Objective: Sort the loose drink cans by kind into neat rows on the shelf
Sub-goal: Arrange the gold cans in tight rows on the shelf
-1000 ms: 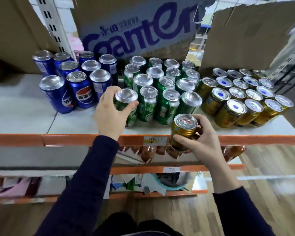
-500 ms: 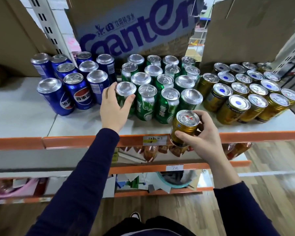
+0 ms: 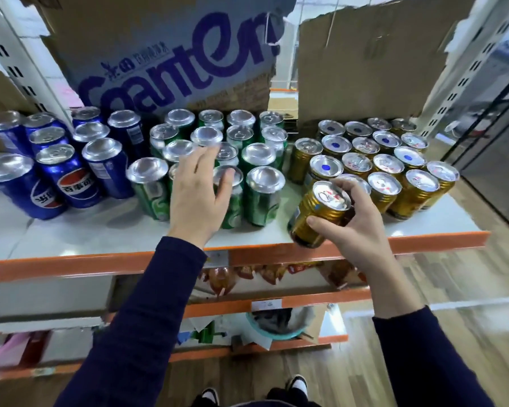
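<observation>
Three groups of cans stand on the white shelf (image 3: 71,236): blue cola cans (image 3: 71,183) at the left, green cans (image 3: 263,198) in the middle, gold cans (image 3: 415,189) at the right. My left hand (image 3: 197,198) hovers open over the front green cans, fingers spread, holding nothing. My right hand (image 3: 353,221) grips a gold can (image 3: 318,215), tilted, at the shelf's front edge, just in front of the gold group. The left hand hides part of a front green can.
A cardboard box with purple lettering (image 3: 171,60) and a torn brown box (image 3: 373,63) stand behind the cans. An orange rail (image 3: 71,265) edges the shelf. Lower shelves hold snack packets (image 3: 241,274) and a teal bowl (image 3: 276,330). White perforated uprights (image 3: 465,71) flank the bay.
My left hand has let go of the green can, now standing in the front row, and lifted open. My right hand has carried the gold can up and right toward the gold group.
</observation>
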`<action>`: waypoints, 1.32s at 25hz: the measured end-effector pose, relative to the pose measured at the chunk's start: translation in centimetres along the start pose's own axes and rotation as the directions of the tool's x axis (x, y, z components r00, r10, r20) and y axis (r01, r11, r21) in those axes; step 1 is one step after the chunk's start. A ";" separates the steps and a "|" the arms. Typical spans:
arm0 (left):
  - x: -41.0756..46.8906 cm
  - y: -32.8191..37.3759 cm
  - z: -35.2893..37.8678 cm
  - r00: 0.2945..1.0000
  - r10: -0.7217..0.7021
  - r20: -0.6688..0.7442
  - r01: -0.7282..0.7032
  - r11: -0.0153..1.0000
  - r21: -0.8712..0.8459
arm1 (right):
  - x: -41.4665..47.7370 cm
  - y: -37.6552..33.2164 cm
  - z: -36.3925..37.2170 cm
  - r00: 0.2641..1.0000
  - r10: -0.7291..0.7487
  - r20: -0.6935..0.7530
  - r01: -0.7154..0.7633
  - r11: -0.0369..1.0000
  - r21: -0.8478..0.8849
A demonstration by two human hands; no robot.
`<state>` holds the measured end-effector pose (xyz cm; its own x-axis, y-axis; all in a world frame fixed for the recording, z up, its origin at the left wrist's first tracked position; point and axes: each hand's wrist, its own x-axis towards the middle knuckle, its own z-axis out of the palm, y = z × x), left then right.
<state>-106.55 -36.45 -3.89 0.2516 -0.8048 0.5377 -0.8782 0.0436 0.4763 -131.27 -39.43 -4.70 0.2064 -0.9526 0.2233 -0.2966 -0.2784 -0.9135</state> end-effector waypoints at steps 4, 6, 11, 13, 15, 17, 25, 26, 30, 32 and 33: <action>1.7 5.2 4.0 0.989 0.028 0.142 -0.049 0.989 0.141 | 5.2 -1.0 -4.9 0.993 -0.111 0.037 0.113 0.992 -0.057; 2.2 6.2 5.7 0.989 -0.031 0.148 -0.010 0.964 0.265 | 8.6 -1.2 -6.4 0.985 -0.174 0.015 0.174 0.982 -0.072; 1.8 6.3 7.3 0.999 -0.039 0.034 0.019 0.887 0.461 | 17.1 -0.6 -6.1 0.980 -0.198 0.001 0.195 0.965 -0.174; 1.9 6.2 7.6 1.000 -0.021 0.006 0.016 0.874 0.486 | 19.8 -0.1 -5.0 0.976 -0.215 0.020 0.214 0.951 -0.221; 1.9 6.0 7.8 1.000 -0.011 -0.012 0.016 0.872 0.489 | 21.9 0.6 -3.5 0.966 -0.253 0.052 0.257 0.933 -0.251; 1.8 5.9 7.9 1.000 -0.015 -0.019 0.023 0.875 0.483 | 23.3 1.2 -2.3 0.953 -0.281 0.110 0.302 0.898 -0.319; 2.0 6.1 7.7 0.999 -0.028 -0.017 0.033 0.874 0.484 | 25.6 3.9 -0.4 0.911 -0.138 0.389 0.359 0.730 -0.582; 2.0 6.1 7.8 1.000 -0.023 -0.021 0.030 0.874 0.485 | 25.4 4.3 -0.1 0.917 -0.101 0.387 0.332 0.733 -0.594; 2.0 6.3 7.9 0.999 -0.026 -0.022 0.034 0.870 0.492 | 25.1 5.1 0.0 0.912 -0.109 0.395 0.346 0.720 -0.602; 2.0 6.2 7.8 0.999 -0.030 -0.023 0.038 0.869 0.493 | 25.0 5.0 -0.2 0.906 -0.124 0.404 0.365 0.712 -0.600; 2.0 6.3 7.8 0.999 -0.035 -0.021 0.041 0.869 0.493 | 25.0 4.9 -0.3 0.902 -0.125 0.413 0.371 0.712 -0.596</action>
<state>-114.76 -42.38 -5.28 0.2910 -0.7931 0.5351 -0.9534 -0.2872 0.0929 -127.81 -64.59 -3.48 0.6080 -0.7744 0.1753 -0.6902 -0.6246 -0.3654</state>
